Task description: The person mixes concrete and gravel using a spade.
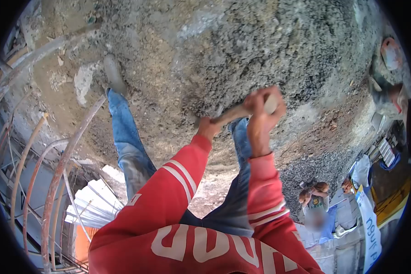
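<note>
A thick wooden tool handle [233, 114] slants across in front of my legs, its round end facing up toward me. Near its lower part, my left hand [208, 128] is closed around the wood. My right hand [266, 107] is wrapped round the upper end. The tool's working head cannot be made out. Beneath and beyond the hands spreads a grey, coarse mix of gravel and sand [251, 59], loose and dark in the middle. My feet stand apart on it, in blue jeans.
Curved rusty metal bars [59, 192] rise at the left, beside white corrugated sheets [93, 203]. At the lower right, another person [316, 205] is near a gravel heap [306, 171] and a white lettered sheet [369, 228]. A reddish container [391, 53] lies far right.
</note>
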Available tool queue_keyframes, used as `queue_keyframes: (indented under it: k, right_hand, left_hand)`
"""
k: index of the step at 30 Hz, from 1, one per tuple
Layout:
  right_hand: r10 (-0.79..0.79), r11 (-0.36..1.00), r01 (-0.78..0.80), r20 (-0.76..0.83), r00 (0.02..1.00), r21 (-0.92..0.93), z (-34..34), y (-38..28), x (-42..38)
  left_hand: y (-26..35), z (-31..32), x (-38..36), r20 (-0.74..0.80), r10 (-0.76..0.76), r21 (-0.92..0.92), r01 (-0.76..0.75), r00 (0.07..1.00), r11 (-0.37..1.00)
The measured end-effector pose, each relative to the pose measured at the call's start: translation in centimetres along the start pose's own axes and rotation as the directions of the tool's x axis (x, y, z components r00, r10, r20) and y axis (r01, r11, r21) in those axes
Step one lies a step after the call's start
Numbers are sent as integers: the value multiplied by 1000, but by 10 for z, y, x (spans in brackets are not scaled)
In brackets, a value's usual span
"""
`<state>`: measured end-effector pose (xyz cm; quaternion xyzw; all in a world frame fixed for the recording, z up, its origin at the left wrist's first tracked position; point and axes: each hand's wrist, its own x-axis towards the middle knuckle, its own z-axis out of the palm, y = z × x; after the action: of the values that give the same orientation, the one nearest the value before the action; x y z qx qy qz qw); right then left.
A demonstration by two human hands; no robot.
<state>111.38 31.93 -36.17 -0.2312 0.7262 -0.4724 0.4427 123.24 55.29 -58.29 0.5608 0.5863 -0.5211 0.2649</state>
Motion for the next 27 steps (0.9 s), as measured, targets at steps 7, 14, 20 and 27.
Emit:
queue_keyframes:
  k: [7, 14, 20, 27]
  right_hand:
    - [-271, 947, 275, -51, 961, 163, -32, -176, 47]
    - [-442, 840, 467, -151, 884, 276, -48, -286, 112]
    - [-180, 942, 158, 49, 982, 295, -49, -247, 141]
    - [218, 974, -223, 115, 969, 35, 59, 19, -54]
  left_hand:
    - [-73, 173, -149, 90, 17, -41, -14, 996, 999]
    - [-126, 273, -261, 542, 164, -43, -168, 824, 985]
    - [-115, 181, -263, 498, 314, -244, -218, 808, 945]
    - [48, -149, -68, 123, 257, -280, -215, 958, 936]
